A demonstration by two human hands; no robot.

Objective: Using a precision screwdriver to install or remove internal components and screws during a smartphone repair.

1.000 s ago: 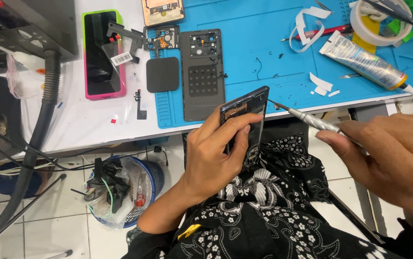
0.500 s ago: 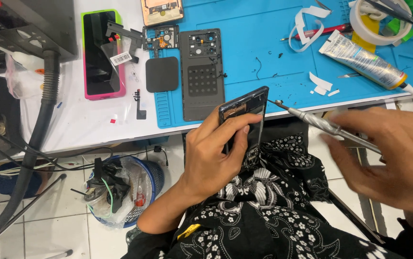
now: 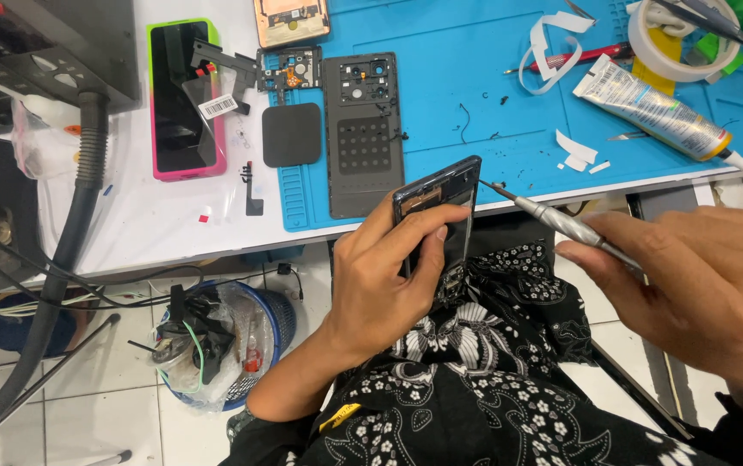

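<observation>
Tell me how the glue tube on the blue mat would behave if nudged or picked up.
The glue tube looks squeezed and creased, so it would probably feel soft and give under the fingers. Lying flat and flattened on the blue mat, it seems unlikely to roll far. Its narrow nozzle overhangs the mat's edge, so a push might swing it off.

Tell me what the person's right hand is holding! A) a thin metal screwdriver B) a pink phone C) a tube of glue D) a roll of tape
A: the right hand pinches a thin metal screwdriver, its tip pointing at the opened phone that the left hand holds; the tube of glue, roll of tape and pink phone all lie on the table.
</observation>
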